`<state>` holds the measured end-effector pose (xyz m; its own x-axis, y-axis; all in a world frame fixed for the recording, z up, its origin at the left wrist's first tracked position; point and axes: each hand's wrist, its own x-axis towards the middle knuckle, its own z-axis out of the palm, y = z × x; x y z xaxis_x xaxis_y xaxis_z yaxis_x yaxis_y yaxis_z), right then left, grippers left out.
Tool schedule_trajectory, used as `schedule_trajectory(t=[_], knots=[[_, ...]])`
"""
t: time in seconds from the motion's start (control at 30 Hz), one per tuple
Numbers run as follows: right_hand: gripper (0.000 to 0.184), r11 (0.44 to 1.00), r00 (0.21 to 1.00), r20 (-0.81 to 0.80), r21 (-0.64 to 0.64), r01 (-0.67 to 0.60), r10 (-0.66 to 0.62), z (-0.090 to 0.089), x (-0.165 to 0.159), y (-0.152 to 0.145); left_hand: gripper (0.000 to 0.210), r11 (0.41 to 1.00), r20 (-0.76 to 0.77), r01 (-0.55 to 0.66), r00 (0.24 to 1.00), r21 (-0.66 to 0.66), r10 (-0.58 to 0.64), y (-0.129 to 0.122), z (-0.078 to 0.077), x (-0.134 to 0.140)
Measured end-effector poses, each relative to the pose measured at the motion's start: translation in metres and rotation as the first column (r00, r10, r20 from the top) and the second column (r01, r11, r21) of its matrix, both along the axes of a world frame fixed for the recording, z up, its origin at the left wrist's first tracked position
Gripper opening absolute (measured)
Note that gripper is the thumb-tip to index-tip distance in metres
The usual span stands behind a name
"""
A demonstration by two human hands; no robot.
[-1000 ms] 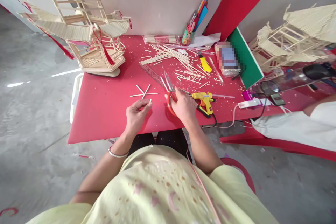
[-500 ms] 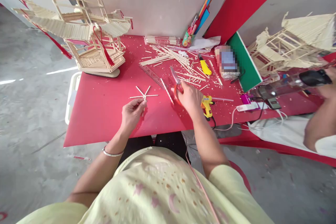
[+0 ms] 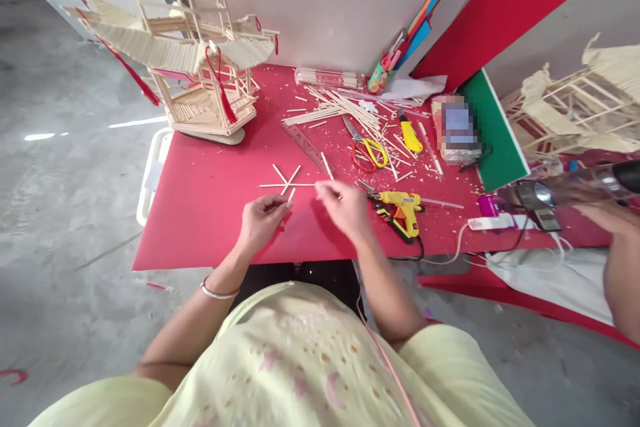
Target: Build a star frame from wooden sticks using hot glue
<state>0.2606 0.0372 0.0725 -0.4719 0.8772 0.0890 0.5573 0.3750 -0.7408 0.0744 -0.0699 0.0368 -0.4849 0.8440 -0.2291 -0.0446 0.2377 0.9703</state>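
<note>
Several thin wooden sticks cross in a star-like figure (image 3: 287, 185) on the red table. My left hand (image 3: 261, 221) is closed, pinching a short wooden stick (image 3: 291, 195) just below that figure. My right hand (image 3: 345, 208) has its fingers drawn together at the right end of the figure's long horizontal stick; whether they grip it is hidden. Another loose stick (image 3: 327, 164) lies partly behind the right fingers. Scissors (image 3: 369, 152) with red and yellow handles rest beyond the right hand. A yellow glue gun (image 3: 404, 205) lies to its right, over a black-and-yellow tool.
A stick-built pagoda (image 3: 200, 97) with red tassels stands at the left. A clear ruler (image 3: 306, 147), a stick pile (image 3: 345, 110), a yellow cutter (image 3: 410, 133) and a pen cup (image 3: 380, 77) lie farther back. Another person's arm (image 3: 620, 260) reaches in at right.
My right hand has let go of the scissors, which now lie on the table, and has come left toward the crossed sticks. My left hand stays near them. The view has shifted slightly.
</note>
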Motion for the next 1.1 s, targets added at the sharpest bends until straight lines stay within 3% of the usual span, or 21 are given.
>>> schedule_trajectory(t=[0.1, 0.27, 0.53, 0.67, 0.73, 0.8, 0.9, 1.0, 1.1], knots=[[0.042, 0.994, 0.993, -0.115, -0.106, 0.016, -0.029, -0.019, -0.020, -0.048, 0.029, 0.998, 0.002, 0.061, 0.998, 0.000, -0.061, 0.000, -0.006, 0.011], [0.047, 0.989, 0.991, -0.126, -0.145, 0.020, -0.038, -0.037, -0.027, -0.049, 0.028, 0.997, -0.105, 0.077, 0.992, 0.030, -0.074, -0.008, -0.014, 0.017], [0.060, 0.980, 0.992, -0.124, -0.197, -0.008, -0.016, -0.033, -0.020, -0.049, 0.023, 0.993, -0.233, 0.108, 0.968, 0.043, -0.095, -0.008, -0.017, 0.018], [0.050, 0.997, 0.997, 0.007, -0.024, 0.080, -0.079, -0.025, 0.009, -0.046, 0.015, 0.993, -0.307, 0.094, 0.949, 0.064, -0.070, -0.008, -0.018, 0.019], [0.043, 0.972, 0.973, 0.090, 0.123, 0.201, -0.213, -0.020, 0.036, -0.040, 0.017, 0.994, -0.253, 0.100, 0.964, 0.048, -0.084, -0.009, -0.017, 0.019], [0.041, 0.900, 0.900, 0.168, 0.256, 0.353, -0.401, -0.016, 0.069, -0.031, 0.023, 0.993, -0.130, 0.121, 0.985, 0.017, -0.117, -0.009, -0.016, 0.020], [0.037, 0.754, 0.684, 0.332, 0.393, 0.526, -0.650, -0.014, 0.118, -0.017, 0.035, 0.989, 0.097, 0.148, 0.984, 0.015, -0.149, -0.007, -0.014, 0.025], [0.047, 0.762, 0.560, 0.531, 0.316, 0.565, -0.636, -0.016, 0.149, -0.006, 0.045, 0.988, 0.253, 0.144, 0.956, 0.047, -0.151, -0.004, -0.010, 0.031], [0.046, 0.807, 0.580, 0.599, 0.210, 0.552, -0.553, -0.020, 0.163, 0.003, 0.049, 0.989, 0.338, 0.133, 0.930, 0.060, -0.145, -0.002, -0.005, 0.037]])
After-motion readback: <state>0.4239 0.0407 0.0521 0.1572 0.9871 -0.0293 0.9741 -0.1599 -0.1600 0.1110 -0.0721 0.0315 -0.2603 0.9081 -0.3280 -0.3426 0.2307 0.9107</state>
